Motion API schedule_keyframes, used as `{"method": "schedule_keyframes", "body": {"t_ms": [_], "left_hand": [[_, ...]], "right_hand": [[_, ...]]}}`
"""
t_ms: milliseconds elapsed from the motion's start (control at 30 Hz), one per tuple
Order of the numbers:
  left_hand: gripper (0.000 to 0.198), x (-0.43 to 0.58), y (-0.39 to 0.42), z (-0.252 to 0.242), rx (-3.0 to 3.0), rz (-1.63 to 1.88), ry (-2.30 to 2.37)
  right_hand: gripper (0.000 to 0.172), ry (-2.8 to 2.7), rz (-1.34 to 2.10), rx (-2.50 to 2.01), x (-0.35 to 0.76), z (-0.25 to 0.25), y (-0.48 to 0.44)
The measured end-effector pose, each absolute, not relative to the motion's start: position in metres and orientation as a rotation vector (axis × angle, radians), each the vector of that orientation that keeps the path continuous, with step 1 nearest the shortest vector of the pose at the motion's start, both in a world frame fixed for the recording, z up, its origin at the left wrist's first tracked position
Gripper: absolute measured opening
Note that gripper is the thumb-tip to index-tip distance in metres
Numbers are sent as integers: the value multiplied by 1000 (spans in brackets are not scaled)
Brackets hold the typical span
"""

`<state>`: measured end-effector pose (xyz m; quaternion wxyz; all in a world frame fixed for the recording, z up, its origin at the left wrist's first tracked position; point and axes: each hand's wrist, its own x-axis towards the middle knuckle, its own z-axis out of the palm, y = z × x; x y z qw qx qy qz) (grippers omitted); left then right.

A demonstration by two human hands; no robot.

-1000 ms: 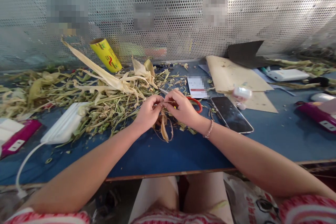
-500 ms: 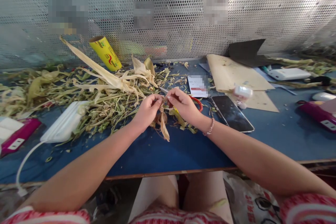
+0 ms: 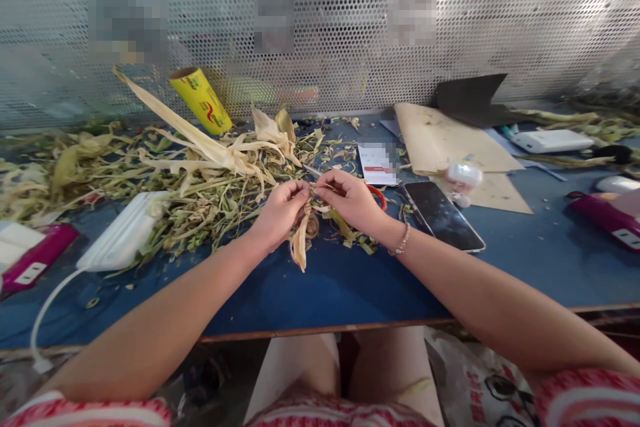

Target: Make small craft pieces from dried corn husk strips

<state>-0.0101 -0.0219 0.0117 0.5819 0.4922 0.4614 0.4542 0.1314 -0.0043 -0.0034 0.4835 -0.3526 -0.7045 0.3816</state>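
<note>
My left hand (image 3: 283,213) is closed, thumb and fingers pinching the upper end of a pale dried husk (image 3: 299,248) that hangs below the fingertips. My right hand (image 3: 350,199) meets it, also pinched, on what looks like a thin brown string at the husk's top; the fingers largely cover it. Just behind the hanging husk, a small coil of brown twine (image 3: 313,225) rests on the table. Scissors with a red handle (image 3: 379,197) lie partly hidden behind my right hand.
Dried stalks and leaves (image 3: 200,207) heap on the left, below a yellow cardboard tube (image 3: 203,100). A white power bank (image 3: 120,233) with a cable lies near. To the right are a phone (image 3: 444,217), an earphone case (image 3: 464,177) and brown paper (image 3: 445,140). Perforated metal stands behind.
The hanging husk has swung a little to the left, showing more of the twine coil. Both hands stay pinched together in nearly the same place.
</note>
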Motion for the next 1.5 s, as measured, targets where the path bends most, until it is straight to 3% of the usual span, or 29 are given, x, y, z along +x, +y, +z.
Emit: {"method": "schedule_keyframes", "body": {"t_ms": [333,1500], "left_hand": [[17,-16,-15,3,1417,1119,1152],[19,-16,-18,9,1494,1120,1217]], "right_hand": [[17,-1674,996,-852,133,-2,-4],[11,-1716,935,-940,129,-6,-4]]}}
